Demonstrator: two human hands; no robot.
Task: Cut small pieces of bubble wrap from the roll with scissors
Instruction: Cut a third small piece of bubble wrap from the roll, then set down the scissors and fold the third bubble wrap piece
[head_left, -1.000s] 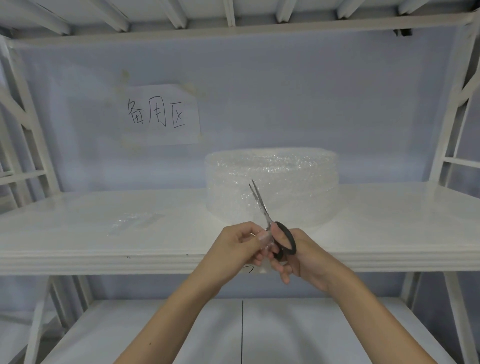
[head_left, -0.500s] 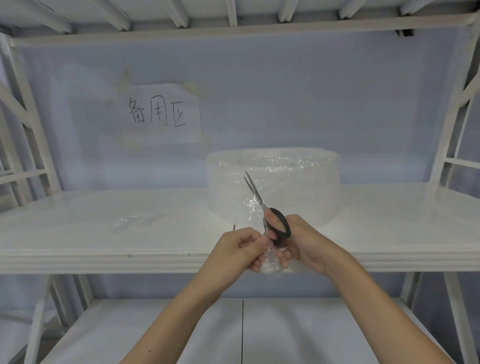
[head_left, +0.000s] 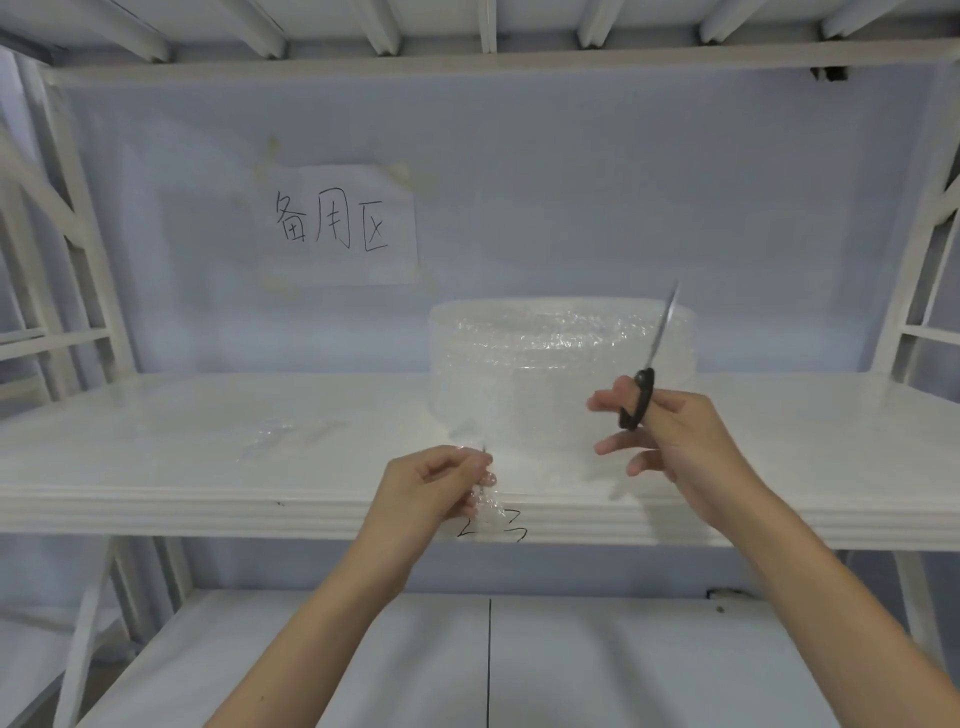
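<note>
A wide roll of clear bubble wrap lies flat on the white shelf. My left hand pinches a strip of bubble wrap at the shelf's front edge; the strip hangs down over the edge. My right hand grips black-handled scissors to the right of the strip, with the blades closed and pointing up in front of the roll. The scissors are apart from the strip.
A small cut piece of bubble wrap lies on the shelf to the left. A paper sign is taped to the back wall. White rack posts stand at both sides, and a lower shelf lies beneath.
My right hand has drawn the scissors away from the strip, up and to the right, and the blades now point upward. My left hand keeps pinching the strip near the shelf edge.
</note>
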